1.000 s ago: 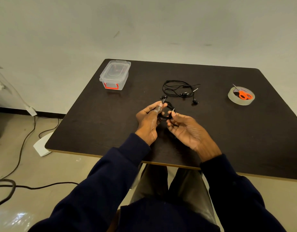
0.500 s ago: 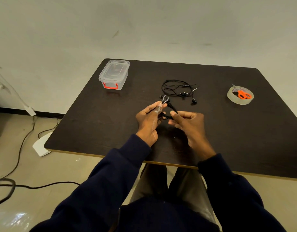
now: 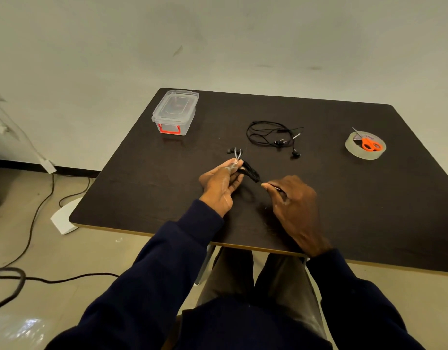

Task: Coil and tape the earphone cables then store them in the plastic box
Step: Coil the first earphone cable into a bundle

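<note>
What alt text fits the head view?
The left hand and right hand each pinch an end of a bundled black earphone cable over a dark table. Behind lie a loose second earphone set, a closed clear plastic box, and a tape roll with orange scissors on it.

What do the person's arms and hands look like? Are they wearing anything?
Both arms are in long, dark navy sleeves. The left sleeve and right sleeve end at the wrists. The left hand and right hand are bare: no gloves, and no ring or watch shows.
</note>
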A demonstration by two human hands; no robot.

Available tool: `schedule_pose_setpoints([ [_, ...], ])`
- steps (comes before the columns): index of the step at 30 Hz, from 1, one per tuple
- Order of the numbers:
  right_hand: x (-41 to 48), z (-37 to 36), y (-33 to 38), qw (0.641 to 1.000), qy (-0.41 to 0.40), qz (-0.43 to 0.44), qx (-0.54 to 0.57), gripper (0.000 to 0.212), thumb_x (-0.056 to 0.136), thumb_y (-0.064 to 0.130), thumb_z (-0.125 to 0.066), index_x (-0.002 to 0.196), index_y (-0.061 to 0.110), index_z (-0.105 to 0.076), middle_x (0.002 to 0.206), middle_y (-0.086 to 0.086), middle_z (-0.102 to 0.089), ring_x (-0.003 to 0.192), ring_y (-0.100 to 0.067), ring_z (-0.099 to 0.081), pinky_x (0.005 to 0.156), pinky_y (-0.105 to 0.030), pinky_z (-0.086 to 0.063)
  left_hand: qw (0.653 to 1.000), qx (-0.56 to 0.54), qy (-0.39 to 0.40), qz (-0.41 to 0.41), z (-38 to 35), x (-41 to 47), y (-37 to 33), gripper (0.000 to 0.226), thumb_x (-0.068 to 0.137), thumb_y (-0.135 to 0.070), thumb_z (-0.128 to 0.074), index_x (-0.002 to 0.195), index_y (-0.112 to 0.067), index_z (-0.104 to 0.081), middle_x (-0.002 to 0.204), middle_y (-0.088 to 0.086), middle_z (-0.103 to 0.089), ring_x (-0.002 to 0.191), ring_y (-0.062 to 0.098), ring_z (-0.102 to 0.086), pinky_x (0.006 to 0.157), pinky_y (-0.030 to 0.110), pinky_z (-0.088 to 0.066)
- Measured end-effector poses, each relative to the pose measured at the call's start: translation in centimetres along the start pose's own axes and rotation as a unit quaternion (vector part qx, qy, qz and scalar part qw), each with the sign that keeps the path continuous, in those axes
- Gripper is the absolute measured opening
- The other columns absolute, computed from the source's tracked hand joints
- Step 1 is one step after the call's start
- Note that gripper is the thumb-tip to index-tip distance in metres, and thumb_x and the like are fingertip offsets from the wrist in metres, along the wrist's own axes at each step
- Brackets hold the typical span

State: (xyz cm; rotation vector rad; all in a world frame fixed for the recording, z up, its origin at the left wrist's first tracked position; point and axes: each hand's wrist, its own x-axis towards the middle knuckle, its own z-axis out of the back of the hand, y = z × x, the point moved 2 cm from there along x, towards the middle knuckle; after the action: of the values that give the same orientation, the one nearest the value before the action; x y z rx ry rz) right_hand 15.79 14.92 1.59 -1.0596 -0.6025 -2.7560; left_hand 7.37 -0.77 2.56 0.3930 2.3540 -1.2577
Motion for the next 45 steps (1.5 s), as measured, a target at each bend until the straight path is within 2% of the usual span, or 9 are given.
schedule_pose_setpoints([
  [4, -0.3, -0.1, -0.9, 0.994, 0.070, -0.087, 0.013, 0.020, 0.094, 0.029, -0.073, 0.104, 0.012, -0.076, 0.095, -0.005, -0.071, 0.086, -0.012, -0.055, 0.073, -0.028, -0.046, 0.992, 0.111, 0.060, -0.029, 0.3, 0.8, -0.2, 0.012, 0.097, 0.000, -0.066, 0.104, -0.005, -0.074, 0.093, 0.007, -0.079, 0.085, 0.012, -0.075, 0.075, 0.025, -0.062],
  [10, -0.5, -0.4, -1.9, 0.982, 0.158, -0.101, -0.032, 0.028, 0.094, 0.040, -0.069, 0.107, 0.017, -0.076, 0.100, 0.001, -0.067, 0.098, -0.012, -0.051, 0.078, -0.027, -0.043, 0.914, 0.374, 0.121, -0.100, 0.4, 1.7, -1.1, 0.014, 0.093, 0.004, -0.070, 0.106, 0.003, -0.070, 0.100, 0.021, -0.076, 0.088, 0.023, -0.076, 0.071, 0.032, -0.065],
  [15, -0.8, -0.7, -2.0, 0.980, 0.160, -0.104, -0.048, 0.028, 0.095, 0.040, -0.068, 0.110, 0.018, -0.076, 0.104, 0.000, -0.067, 0.101, -0.012, -0.050, 0.078, -0.025, -0.040, 0.797, 0.555, 0.087, -0.220, -0.1, 2.3, -1.1, 0.007, 0.089, -0.011, -0.079, 0.094, -0.015, -0.077, 0.087, 0.004, -0.077, 0.078, 0.015, -0.073, 0.076, 0.035, -0.063],
  [21, -0.5, -1.0, -2.1, 0.982, 0.147, -0.109, -0.038, 0.026, 0.096, 0.036, -0.067, 0.116, 0.021, -0.075, 0.104, 0.000, -0.066, 0.102, -0.014, -0.050, 0.079, -0.026, -0.038, 0.749, 0.592, 0.124, -0.271, 0.4, 2.7, -1.3, 0.025, 0.086, -0.016, -0.082, 0.110, -0.020, -0.076, 0.074, -0.012, -0.068, 0.068, 0.001, -0.063, 0.076, 0.022, -0.055],
  [26, -0.4, -1.3, -2.0, 0.982, 0.141, -0.119, -0.037, 0.026, 0.097, 0.033, -0.067, 0.118, 0.020, -0.074, 0.106, -0.001, -0.066, 0.103, -0.015, -0.051, 0.080, -0.026, -0.039, 0.725, 0.594, 0.124, -0.326, 0.5, 2.6, -1.3, 0.028, 0.084, -0.020, -0.085, 0.111, -0.020, -0.076, 0.057, -0.011, -0.062, 0.048, -0.005, -0.054, 0.055, 0.006, -0.041],
  [34, -0.3, -1.2, -2.2, 0.980, 0.146, -0.129, -0.039, 0.026, 0.098, 0.032, -0.066, 0.121, 0.020, -0.072, 0.111, -0.002, -0.067, 0.107, -0.016, -0.052, 0.085, -0.028, -0.045, 0.690, 0.608, 0.138, -0.366, 0.5, 2.2, -1.0, 0.015, 0.092, -0.024, -0.077, 0.105, -0.017, -0.079, 0.081, -0.013, -0.062, 0.068, -0.003, -0.058, 0.067, 0.012, -0.046],
  [37, -0.3, -1.2, -2.2, 0.980, 0.149, -0.122, -0.059, 0.023, 0.098, 0.029, -0.066, 0.117, 0.018, -0.074, 0.111, -0.003, -0.066, 0.107, -0.017, -0.052, 0.084, -0.029, -0.046, 0.690, 0.611, 0.121, -0.369, 0.7, 2.4, -0.6, 0.015, 0.096, -0.027, -0.071, 0.097, -0.013, -0.078, 0.093, -0.003, -0.060, 0.076, 0.003, -0.056, 0.068, 0.018, -0.046],
  [41, 0.0, -1.5, -2.1, 0.981, 0.152, -0.114, -0.043, 0.021, 0.096, 0.019, -0.067, 0.114, 0.011, -0.073, 0.117, -0.006, -0.066, 0.113, -0.020, -0.056, 0.095, -0.035, -0.052, 0.725, 0.579, 0.104, -0.357, 0.8, 2.4, -0.2, 0.013, 0.094, -0.023, -0.074, 0.101, -0.014, -0.080, 0.083, -0.010, -0.064, 0.072, 0.002, -0.061, 0.064, 0.018, -0.050],
  [45, 0.4, -1.8, -1.5, 0.979, 0.167, -0.113, -0.033, 0.039, 0.095, 0.014, -0.067, 0.134, 0.009, -0.062, 0.132, -0.011, -0.063, 0.123, -0.025, -0.057, 0.105, -0.038, -0.047, 0.757, 0.547, 0.096, -0.344, 0.8, 2.6, -0.5, 0.006, 0.088, -0.020, -0.080, 0.092, -0.016, -0.082, 0.076, -0.009, -0.074, 0.068, 0.001, -0.068, 0.060, 0.009, -0.052],
])
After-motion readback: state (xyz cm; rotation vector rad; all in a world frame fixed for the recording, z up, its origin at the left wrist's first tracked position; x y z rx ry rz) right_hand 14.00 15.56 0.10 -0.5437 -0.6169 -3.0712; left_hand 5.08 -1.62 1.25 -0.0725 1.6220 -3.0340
